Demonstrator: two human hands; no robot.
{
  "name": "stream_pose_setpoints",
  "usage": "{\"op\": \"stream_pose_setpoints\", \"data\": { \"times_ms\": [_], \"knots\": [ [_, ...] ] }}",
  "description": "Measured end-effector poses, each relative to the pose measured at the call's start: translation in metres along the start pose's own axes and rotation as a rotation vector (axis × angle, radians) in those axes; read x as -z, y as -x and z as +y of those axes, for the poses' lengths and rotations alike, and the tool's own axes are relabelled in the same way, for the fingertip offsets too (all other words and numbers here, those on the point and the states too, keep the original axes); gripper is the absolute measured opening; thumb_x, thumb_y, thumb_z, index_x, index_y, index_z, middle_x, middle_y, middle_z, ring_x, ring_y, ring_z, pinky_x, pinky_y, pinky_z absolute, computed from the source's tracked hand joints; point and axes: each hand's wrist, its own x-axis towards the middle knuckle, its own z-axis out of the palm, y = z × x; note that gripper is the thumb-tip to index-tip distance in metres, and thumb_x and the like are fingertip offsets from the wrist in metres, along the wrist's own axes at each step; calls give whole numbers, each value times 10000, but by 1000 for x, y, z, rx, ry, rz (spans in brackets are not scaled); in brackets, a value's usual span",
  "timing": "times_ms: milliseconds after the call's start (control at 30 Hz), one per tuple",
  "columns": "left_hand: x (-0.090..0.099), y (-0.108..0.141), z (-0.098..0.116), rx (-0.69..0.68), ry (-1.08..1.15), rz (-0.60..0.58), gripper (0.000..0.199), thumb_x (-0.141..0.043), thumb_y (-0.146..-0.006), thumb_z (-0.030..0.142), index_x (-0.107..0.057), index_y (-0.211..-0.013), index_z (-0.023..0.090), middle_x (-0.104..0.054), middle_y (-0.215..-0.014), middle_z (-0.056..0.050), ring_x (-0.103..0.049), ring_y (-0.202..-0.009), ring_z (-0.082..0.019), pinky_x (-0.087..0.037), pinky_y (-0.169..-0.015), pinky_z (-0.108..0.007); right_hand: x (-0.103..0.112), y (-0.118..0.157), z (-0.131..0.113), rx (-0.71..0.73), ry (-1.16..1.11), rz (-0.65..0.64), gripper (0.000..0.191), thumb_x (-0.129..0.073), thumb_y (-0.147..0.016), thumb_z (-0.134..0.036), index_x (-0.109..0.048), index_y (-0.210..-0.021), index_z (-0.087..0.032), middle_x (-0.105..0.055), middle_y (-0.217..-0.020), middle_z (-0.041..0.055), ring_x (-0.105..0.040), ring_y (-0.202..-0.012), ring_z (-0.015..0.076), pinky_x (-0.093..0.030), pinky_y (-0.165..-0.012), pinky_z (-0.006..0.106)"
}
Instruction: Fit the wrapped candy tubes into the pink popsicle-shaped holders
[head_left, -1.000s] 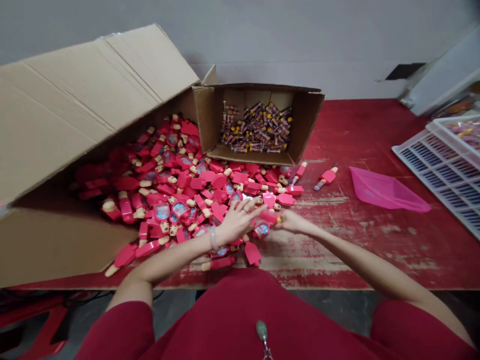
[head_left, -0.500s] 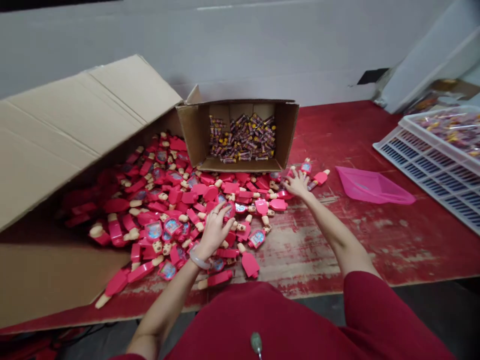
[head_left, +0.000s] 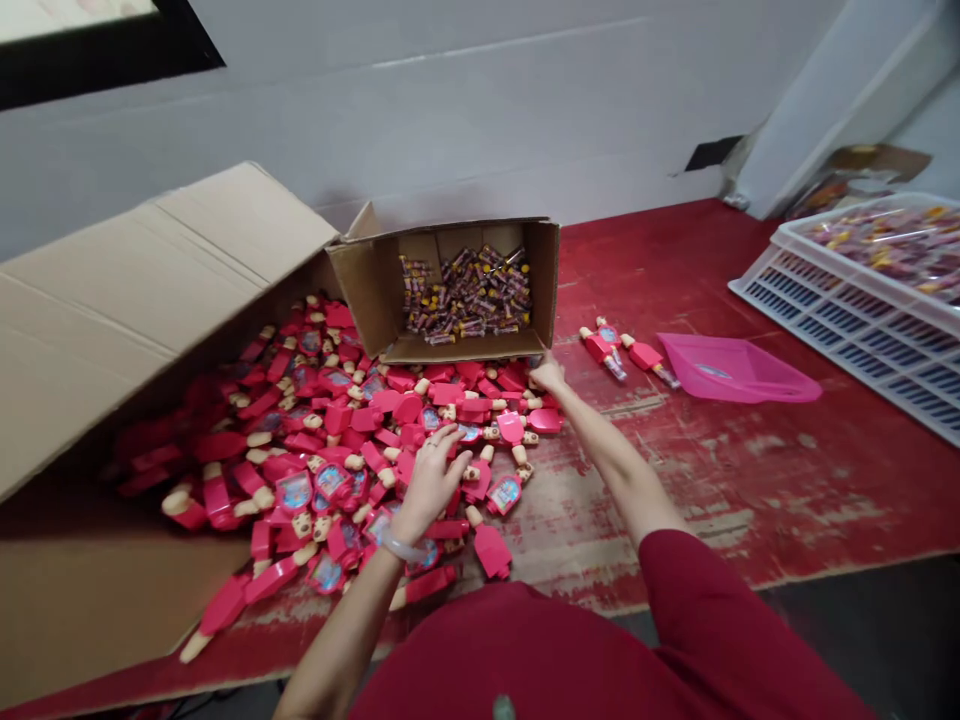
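Note:
My left hand (head_left: 433,478) rests with fingers spread over the heap of pink toy pieces (head_left: 322,425) with beige ends; a ring and a pale bracelet are on it. Against the front right corner of the small carton (head_left: 450,352) is my right hand (head_left: 547,374), its fingers curled and partly hidden, so what they hold cannot be made out. Inside that carton lie small candy tubes (head_left: 480,295) with yellow caps. To the right of my right hand, a few pink pieces (head_left: 643,354) lie on the red tabletop (head_left: 660,470), with clear tubes beside them.
A large open carton (head_left: 187,255) lies on its side at the left around the heap. At the right are a pink scoop (head_left: 739,370) and a white slatted crate (head_left: 847,310) with bagged candy on top. A pale wall stands behind.
My right hand has moved left, from the pieces at the right to the small carton's corner, and its fingers have curled. The view has shifted. My left hand stays over the heap.

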Motion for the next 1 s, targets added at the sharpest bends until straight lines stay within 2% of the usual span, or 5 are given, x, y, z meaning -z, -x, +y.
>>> {"op": "stream_pose_setpoints", "data": {
  "times_ms": [233,400,667,833,1000],
  "knots": [
    [-36,-31,24,223,490,-112,363,-673,-885,381,-670,-1187,180,-709,-1202,-107,-664,-1128,-242,-506,-1029,-404,-29,83,27,148,-409,213,864,-698,-780,-412,-318,-1499,-119,-593,-1357,211,-566,-1237,338,-410,-1076,491],
    [-73,-53,45,496,1152,-103,554,-794,-753,533,-663,-1112,132,-744,-920,-77,-685,-755,-157,-539,-678,-247,-40,134,6,661,-518,-37,798,-720,-785,-390,-414,-1492,-181,-553,-1425,165,-537,-1313,292,-384,-1145,469],
    [-20,0,15,677,1175,60,605,-826,-658,561,-582,-1034,156,-713,-756,-29,-528,-428,-68,-276,-382,-163,12,26,-104,560,-205,45,434,-401,-1007,-276,-562,-1382,-129,-608,-1390,160,-561,-1292,258,-407,-1122,393],
    [-2,22,5,580,1036,6,523,-802,-717,528,-634,-1008,128,-699,-798,-29,-584,-581,-106,-438,-537,-216,-10,-12,-191,510,-13,-120,447,-485,-952,-145,-570,-1389,-109,-610,-1395,178,-571,-1286,257,-425,-1080,328],
    [10,34,-21,549,948,107,508,-765,-767,518,-649,-1080,135,-724,-971,-63,-632,-756,-150,-486,-688,-259,-26,-11,-208,410,5,-145,336,-614,-846,-96,-681,-1168,-32,-651,-1269,278,-587,-1259,331,-440,-1048,370]
  ]
}}
